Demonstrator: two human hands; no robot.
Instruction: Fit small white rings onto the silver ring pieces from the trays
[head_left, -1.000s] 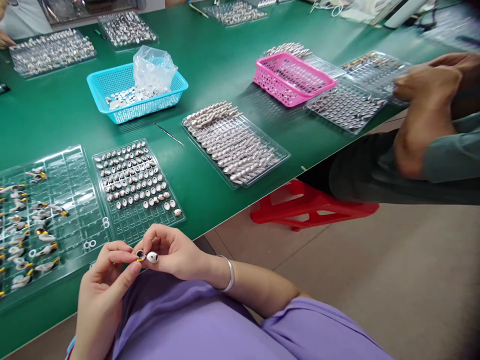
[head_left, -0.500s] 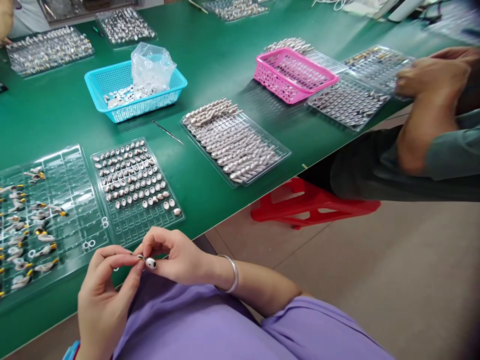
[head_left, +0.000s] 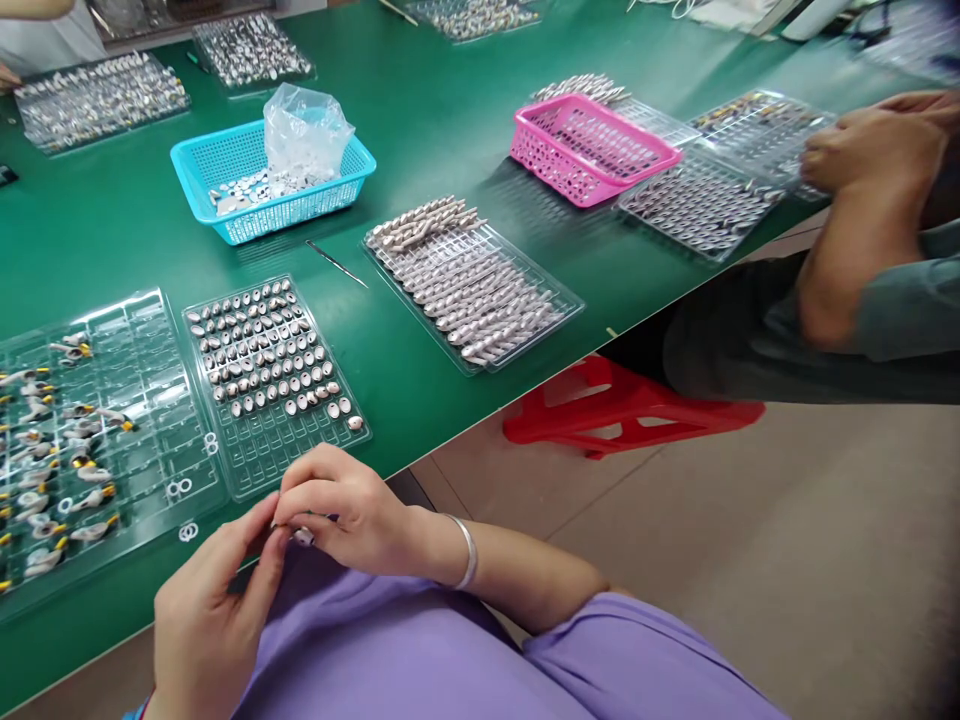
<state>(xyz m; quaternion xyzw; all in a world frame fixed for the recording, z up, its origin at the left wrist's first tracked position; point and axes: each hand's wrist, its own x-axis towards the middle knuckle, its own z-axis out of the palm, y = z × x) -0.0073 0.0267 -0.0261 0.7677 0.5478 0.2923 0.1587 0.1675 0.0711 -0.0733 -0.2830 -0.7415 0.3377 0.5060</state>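
Note:
Over my lap, just off the near edge of the green table (head_left: 420,120), my two hands meet. My right hand (head_left: 345,505) pinches a small white earbud shell (head_left: 304,537), mostly hidden by its fingers. My left hand (head_left: 206,610) has its fingertips closed against the same small part. Right above them lies a clear tray of small silver caps (head_left: 274,375). Left of that sits a clear tray of white earbud pieces with yellow tips (head_left: 82,430).
A clear tray of silvery stems (head_left: 472,285) lies mid-table, with a thin metal pick (head_left: 336,264) beside it. Behind are a blue basket (head_left: 274,180) holding a plastic bag and a pink basket (head_left: 592,150). A co-worker's hands (head_left: 870,150) work at trays on the right; a red stool (head_left: 630,405) stands below.
My hands have closed together and sunk slightly; the white shell, plainly visible a second ago, is now mostly covered by my fingers. The co-worker's hands shifted a little to the right.

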